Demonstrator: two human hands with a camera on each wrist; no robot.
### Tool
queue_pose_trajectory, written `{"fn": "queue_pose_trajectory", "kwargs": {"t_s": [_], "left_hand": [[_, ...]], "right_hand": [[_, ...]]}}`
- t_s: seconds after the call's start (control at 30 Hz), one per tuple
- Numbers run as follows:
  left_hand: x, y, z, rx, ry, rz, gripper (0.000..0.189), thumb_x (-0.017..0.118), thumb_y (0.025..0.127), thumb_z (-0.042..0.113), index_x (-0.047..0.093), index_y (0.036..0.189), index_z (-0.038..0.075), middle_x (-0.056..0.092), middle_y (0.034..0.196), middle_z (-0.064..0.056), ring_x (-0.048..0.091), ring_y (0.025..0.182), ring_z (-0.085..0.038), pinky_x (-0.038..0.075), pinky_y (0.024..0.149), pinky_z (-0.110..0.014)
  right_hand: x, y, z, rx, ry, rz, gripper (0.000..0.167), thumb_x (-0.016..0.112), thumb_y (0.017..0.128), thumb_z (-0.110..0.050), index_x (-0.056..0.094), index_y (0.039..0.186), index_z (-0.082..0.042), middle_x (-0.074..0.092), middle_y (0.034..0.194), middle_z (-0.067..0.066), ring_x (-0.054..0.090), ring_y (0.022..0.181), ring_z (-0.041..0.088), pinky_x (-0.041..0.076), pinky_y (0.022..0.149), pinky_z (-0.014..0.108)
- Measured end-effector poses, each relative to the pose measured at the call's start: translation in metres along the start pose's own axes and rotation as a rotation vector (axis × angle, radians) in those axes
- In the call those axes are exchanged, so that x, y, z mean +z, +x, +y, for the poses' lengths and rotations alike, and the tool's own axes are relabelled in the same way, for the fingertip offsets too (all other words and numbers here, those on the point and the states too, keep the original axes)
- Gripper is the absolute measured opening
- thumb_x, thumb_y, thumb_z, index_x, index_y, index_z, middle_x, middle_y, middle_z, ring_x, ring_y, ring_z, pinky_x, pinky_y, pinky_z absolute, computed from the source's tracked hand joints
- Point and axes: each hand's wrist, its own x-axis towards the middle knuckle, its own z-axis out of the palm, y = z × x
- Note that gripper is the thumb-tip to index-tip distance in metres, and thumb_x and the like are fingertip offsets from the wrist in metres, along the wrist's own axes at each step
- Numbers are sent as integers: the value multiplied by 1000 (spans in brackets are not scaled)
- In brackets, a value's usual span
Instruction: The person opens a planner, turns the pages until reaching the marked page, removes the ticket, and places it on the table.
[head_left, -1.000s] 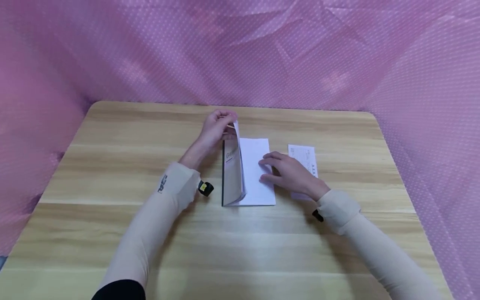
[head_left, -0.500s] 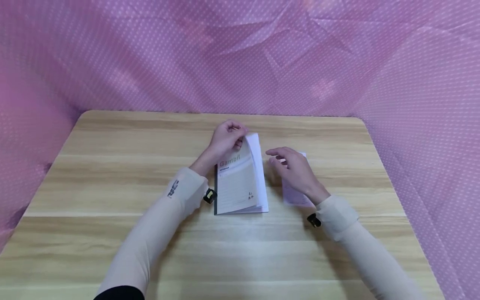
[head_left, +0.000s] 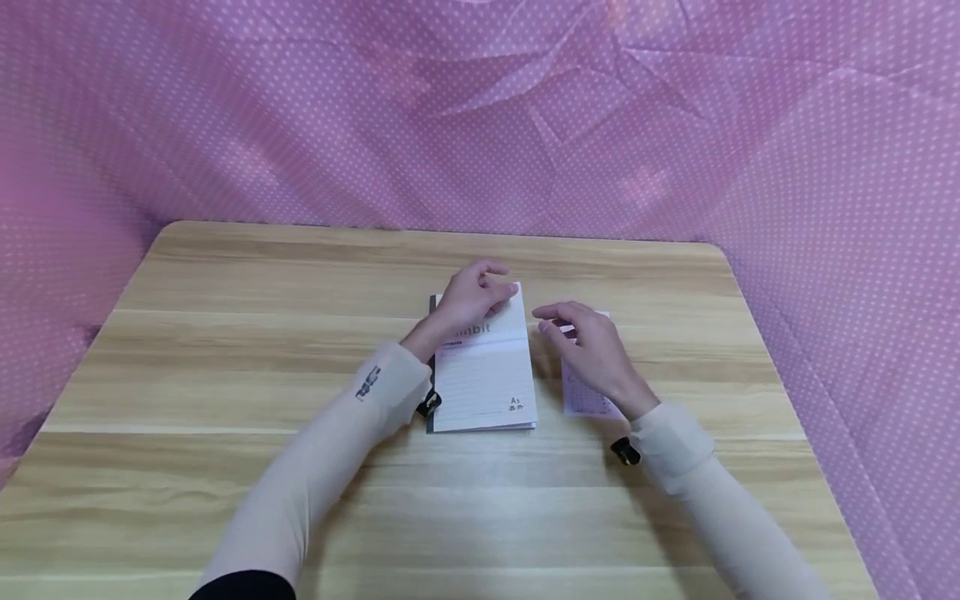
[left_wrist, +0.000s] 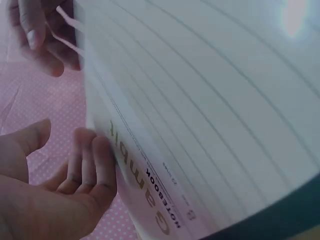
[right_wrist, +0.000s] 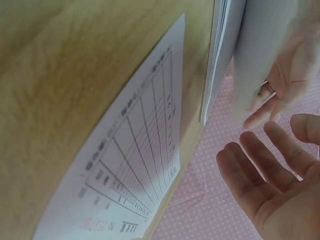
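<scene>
A pale Gambit notebook [head_left: 487,383] with a dark spine lies mid-table, its front cover almost flat over the pages. Against the upper part of that cover rests my left hand [head_left: 471,296]. In the left wrist view the left hand's fingers [left_wrist: 86,160] touch the notebook cover [left_wrist: 200,100], thumb held apart. My right hand [head_left: 592,350] hovers over a printed paper slip [head_left: 585,404] to the right of the notebook, hiding part of it. Relaxed and holding nothing, the right hand [right_wrist: 280,185] also shows beside the slip [right_wrist: 135,130] in the right wrist view.
The light wooden table [head_left: 225,333] reaches back to a pink dotted cloth [head_left: 450,125] hanging behind and at the sides. Each sleeve cuff carries a small black wrist camera, such as the one by the right cuff [head_left: 626,451].
The lifted cover and pages have swung over to the right and come down onto the notebook, the left hand moving right with them. My right hand has left the inner page and moved slightly right.
</scene>
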Motion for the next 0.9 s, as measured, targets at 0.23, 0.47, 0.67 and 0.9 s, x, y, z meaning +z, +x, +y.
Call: {"fn": "queue_pose_trajectory", "kwargs": {"t_s": [0.23,0.47,0.67,0.9], "left_hand": [[4,-10,-12,35,43,-120,39,66,111,26,67,141,1,75,106,-13,70,95,-25,55,85,-34],[-2,-35,-20,80,148,-135,36,65,112,28,69,139,4,74,116,-9,68,108,-24,55,95,-40],[-18,-60,-29,110,231,-154,34,66,111,25,70,138,5,74,118,-6,67,114,-24,51,106,-44],[-55,-105,-37,103,382,-137,40,67,111,29,67,145,8,71,133,-6,65,126,-27,49,112,-52]], "right_hand": [[4,-5,4,-25,-47,-78,25,66,110,-16,77,129,-3,75,128,11,71,116,30,59,95,49],[17,-8,2,-160,-288,-222,25,68,109,-25,81,120,-6,77,121,10,69,117,34,53,103,53],[23,-10,2,-154,-333,-254,26,69,108,-26,80,121,-6,75,126,13,67,119,36,54,103,54],[11,-23,6,-129,-277,-247,32,67,109,-29,76,131,-7,71,137,13,60,133,39,45,113,58]]}}
